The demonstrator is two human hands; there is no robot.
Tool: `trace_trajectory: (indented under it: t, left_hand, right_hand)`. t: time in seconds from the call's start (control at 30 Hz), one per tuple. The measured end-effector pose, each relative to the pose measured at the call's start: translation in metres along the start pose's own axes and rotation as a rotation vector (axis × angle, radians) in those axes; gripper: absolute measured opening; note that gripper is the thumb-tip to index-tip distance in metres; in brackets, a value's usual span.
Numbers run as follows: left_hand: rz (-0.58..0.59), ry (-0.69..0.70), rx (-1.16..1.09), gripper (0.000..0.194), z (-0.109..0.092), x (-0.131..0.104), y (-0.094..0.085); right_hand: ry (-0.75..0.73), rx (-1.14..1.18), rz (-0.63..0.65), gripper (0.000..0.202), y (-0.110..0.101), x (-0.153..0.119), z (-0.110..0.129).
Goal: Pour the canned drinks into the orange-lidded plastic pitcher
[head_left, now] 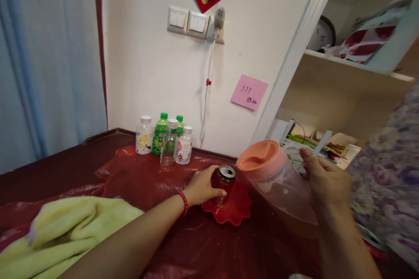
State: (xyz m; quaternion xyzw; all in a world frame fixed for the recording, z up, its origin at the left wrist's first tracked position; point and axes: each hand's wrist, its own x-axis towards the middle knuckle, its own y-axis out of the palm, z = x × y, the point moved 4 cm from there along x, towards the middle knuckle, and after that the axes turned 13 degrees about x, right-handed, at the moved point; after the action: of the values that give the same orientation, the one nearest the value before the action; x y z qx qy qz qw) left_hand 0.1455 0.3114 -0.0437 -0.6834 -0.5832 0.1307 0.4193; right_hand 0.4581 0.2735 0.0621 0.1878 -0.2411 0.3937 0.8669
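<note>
My left hand [206,187], a red bead bracelet at its wrist, is closed around a dark red drink can [226,178] with an opened top. The can stands upright in a red dish with a wavy rim [240,213]. In my right hand [327,183] is the handle of a clear plastic pitcher [284,189] with an orange lid [262,157]. The pitcher is tilted, its lid end pointing left toward the can and held slightly apart from it. No stream of liquid shows between them.
Several bottles [168,144], some with green caps and some with white, stand against the wall. A yellow towel [81,222] lies at the left front. Red plastic film [127,183] covers the table. A flower-patterned cloth [389,178] hangs at the right, near shelves [327,83].
</note>
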Motion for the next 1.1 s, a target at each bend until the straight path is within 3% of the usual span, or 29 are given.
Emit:
trace_trajectory:
  t: [0.2,0.73,1.1]
  left_hand:
    - [0.005,-0.008,0.008,0.08,-0.001,0.0,0.0]
    - [-0.001,0.013,0.04,0.079,0.001,-0.001,0.004]
    - [0.019,0.01,0.065,0.079,-0.003,-0.003,0.002]
  right_hand:
    - [-0.036,-0.194,0.013,0.068,0.003,-0.003,0.007]
    - [-0.009,-0.35,0.057,0.061,0.007,-0.007,0.013]
    - [-0.078,-0.49,0.074,0.059,0.013,-0.016,0.029]
